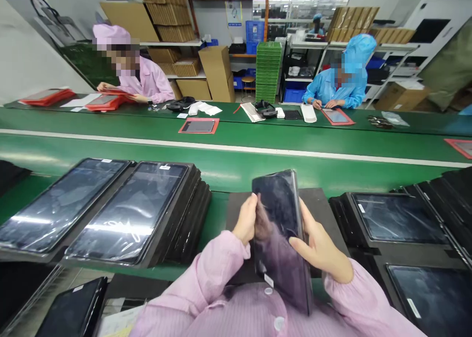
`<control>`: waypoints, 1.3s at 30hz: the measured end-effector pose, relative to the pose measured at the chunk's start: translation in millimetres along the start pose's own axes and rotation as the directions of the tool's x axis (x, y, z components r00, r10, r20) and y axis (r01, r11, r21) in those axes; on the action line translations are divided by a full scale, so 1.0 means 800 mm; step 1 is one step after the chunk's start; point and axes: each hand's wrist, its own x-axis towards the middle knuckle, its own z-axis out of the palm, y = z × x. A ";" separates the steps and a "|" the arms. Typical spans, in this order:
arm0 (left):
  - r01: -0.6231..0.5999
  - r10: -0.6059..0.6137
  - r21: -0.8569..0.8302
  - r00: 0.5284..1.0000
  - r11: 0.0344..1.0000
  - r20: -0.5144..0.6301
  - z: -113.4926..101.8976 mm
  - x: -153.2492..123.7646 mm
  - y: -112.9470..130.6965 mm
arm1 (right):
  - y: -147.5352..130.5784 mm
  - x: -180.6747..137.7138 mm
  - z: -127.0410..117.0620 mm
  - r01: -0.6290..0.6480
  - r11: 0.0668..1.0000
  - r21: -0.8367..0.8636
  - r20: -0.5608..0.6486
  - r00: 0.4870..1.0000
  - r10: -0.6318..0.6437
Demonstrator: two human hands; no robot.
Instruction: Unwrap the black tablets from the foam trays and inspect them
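Observation:
Between my two hands a dark glossy tablet [278,229] is held up and tilted, its screen side reflecting my pink sleeves. My left hand [246,220] grips its left edge. On the right edge is my right hand [319,241], thumb on the glass and fingers behind. A small white label shows near the tablet's lower left corner. Under it lies a dark foam pad [320,204] on the green bench.
Stacked black trays with film-covered tablets [129,214] stand at the left, and more tablets [400,216] at the right. Beyond runs a green conveyor [236,165] with a panel on a red sheet [199,126]. Two co-workers [157,79] [356,79] sit across it.

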 end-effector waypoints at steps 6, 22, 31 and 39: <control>-0.032 0.032 0.043 0.999 0.999 -0.006 0.033 -0.009 -0.011 | -0.044 0.006 0.020 -0.235 0.940 -0.246 0.062 0.964 0.257; -0.085 0.098 -0.068 0.974 0.994 0.203 0.033 0.015 0.051 | 0.011 0.109 0.017 -0.283 0.614 0.737 0.087 0.940 0.329; -0.026 0.046 -0.096 0.974 0.995 0.220 0.032 0.016 0.053 | 0.012 0.107 0.019 -0.279 0.610 0.741 0.118 0.949 0.291; -0.057 0.085 -0.102 0.951 0.993 0.297 0.021 0.017 0.046 | 0.010 0.099 0.016 -0.309 0.600 0.738 0.196 0.949 0.247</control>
